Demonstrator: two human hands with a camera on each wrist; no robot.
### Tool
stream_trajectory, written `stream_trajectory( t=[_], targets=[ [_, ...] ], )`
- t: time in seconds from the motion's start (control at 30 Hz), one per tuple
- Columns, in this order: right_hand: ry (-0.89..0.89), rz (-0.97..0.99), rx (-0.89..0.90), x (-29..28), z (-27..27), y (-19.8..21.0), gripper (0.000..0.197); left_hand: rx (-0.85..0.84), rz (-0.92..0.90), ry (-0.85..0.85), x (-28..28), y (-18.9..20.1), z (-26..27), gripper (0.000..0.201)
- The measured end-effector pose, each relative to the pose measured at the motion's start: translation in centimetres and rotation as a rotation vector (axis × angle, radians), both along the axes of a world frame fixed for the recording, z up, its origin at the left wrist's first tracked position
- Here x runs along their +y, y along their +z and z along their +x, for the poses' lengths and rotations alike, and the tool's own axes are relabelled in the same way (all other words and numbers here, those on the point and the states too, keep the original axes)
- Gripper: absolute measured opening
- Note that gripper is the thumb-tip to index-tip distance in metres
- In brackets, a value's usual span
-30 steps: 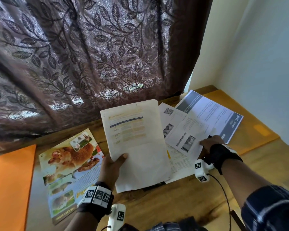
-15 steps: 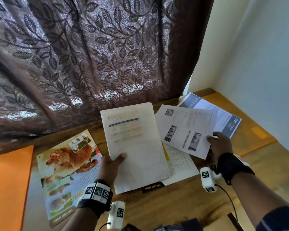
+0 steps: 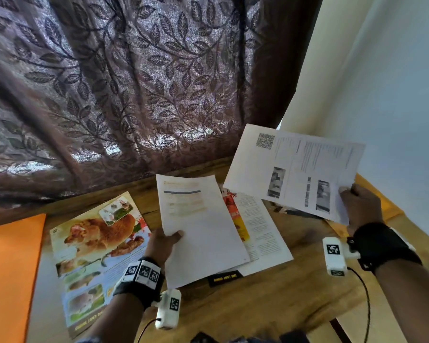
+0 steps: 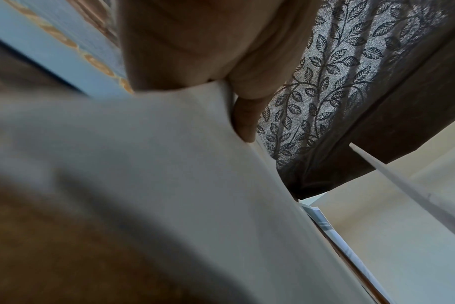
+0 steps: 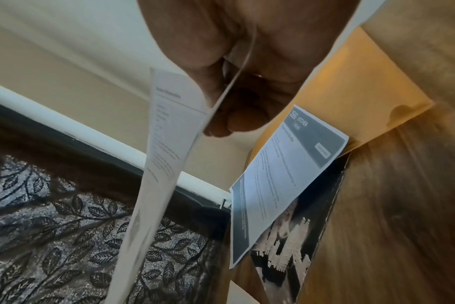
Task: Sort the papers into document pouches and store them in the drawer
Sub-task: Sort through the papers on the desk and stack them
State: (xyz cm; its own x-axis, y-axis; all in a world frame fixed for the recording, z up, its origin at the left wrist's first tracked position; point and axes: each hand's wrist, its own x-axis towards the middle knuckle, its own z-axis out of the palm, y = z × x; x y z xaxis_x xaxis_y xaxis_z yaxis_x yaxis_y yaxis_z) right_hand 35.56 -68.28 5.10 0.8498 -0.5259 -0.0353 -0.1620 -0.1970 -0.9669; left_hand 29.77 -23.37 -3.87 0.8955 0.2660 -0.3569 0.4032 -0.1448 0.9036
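1. Head view: your left hand pinches a mostly white sheet at its left edge, thumb on top and fingers underneath, holding it over the wooden table.
2. Your right hand pinches the lower right corner of a printed page with a QR code and small photos, raised clear of the table and tilted.
3. Right wrist view: your thumb and fingers clamp that page edge-on; below it a grey-banded page reading "KITCHEN" lies partly on a yellow pouch.
4. More papers lie on the table beneath the white sheet.
5. A colourful animal leaflet lies flat beside your left wrist, and an orange pouch lies at the far left.
6. A leaf-patterned curtain hangs behind the table.
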Motion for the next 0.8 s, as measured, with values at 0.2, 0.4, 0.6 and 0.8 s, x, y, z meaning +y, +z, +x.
stream_trajectory(
  t=[0.2,0.4,0.6,0.8],
  targets=[
    [0.372,-0.236,0.173,2.5,0.6,-0.6,0.013,0.028,-0.076,-0.026,0.1,0.4,0.0,0.012],
    [0.71,-0.705,0.285,7.4,4.3,0.1,0.022,-0.026,-0.156,-0.011,-0.3,1.3,-0.3,0.028],
    [0.934,-0.919,0.3,14.3,8.1,1.0,0.019,-0.058,-0.185,-0.074,-0.3,1.6,-0.4,0.033],
    [0.983,-0.956,0.239,21.3,9.8,1.3,0.018,-0.018,-0.172,-0.158,0.7,1.4,-0.3,0.042]
  ],
)
